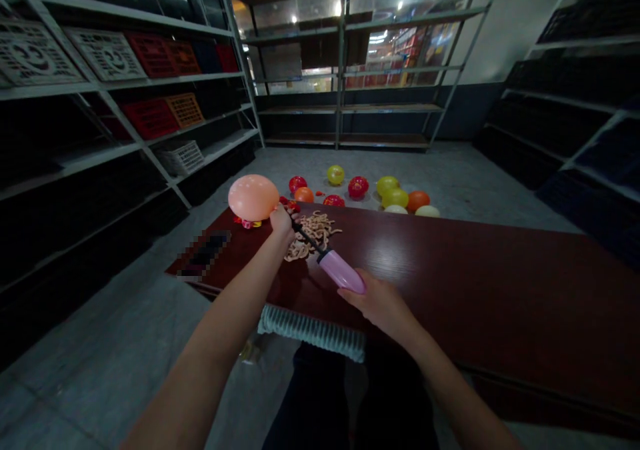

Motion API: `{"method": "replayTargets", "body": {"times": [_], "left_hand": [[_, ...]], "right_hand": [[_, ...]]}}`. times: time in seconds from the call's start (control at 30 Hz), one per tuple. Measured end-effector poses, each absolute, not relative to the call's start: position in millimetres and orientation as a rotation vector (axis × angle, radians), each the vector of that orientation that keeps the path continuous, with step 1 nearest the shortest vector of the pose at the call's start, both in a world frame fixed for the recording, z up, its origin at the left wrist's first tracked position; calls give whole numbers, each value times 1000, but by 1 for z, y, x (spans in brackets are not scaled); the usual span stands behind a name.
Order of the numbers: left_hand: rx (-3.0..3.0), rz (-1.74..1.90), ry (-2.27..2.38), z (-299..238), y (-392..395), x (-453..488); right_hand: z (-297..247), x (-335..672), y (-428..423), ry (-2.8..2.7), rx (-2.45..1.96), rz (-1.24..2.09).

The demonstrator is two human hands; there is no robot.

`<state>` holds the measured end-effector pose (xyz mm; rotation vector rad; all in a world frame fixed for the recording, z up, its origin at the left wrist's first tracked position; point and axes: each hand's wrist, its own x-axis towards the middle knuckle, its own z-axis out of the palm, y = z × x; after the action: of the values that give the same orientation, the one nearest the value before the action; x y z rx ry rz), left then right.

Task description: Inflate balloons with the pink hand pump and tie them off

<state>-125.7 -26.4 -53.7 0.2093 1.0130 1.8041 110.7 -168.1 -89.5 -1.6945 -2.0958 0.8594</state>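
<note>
My left hand is closed around the neck of a peach balloon, holding it on the black nozzle of a pink hand pump. The balloon is partly blown up and hangs over the far left corner of a dark red table. My right hand grips the near end of the pump's pink barrel. Beside the nozzle lies a pile of limp peach balloons. A few small red and yellow limp balloons lie under the blown one.
Several blown balloons, red, yellow, orange and white, lie on the grey floor beyond the table. Metal shelves with plastic crates line the left wall; more shelving stands at the back and right. A pale ribbed hem shows at my waist.
</note>
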Motion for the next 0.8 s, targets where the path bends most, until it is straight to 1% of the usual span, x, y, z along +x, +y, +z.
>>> {"method": "replayTargets", "body": {"times": [0.1, 0.2, 0.4, 0.6, 0.8], "left_hand": [[220, 1827, 1027, -35, -38, -150], [253, 1835, 1006, -25, -50, -160], [235, 1840, 891, -34, -77, -159], [134, 1769, 782, -39, -102, -138], [223, 1678, 730, -45, -119, -105]], "right_hand": [[-86, 112, -184, -1959, -1595, 1159], [-77, 108, -194, -1832, -1522, 1327], [-65, 99, -208, -1625, -1436, 1656], [-66, 84, -215, -1427, -1376, 1826], [-58, 68, -210, -1218, -1225, 2003]]}}
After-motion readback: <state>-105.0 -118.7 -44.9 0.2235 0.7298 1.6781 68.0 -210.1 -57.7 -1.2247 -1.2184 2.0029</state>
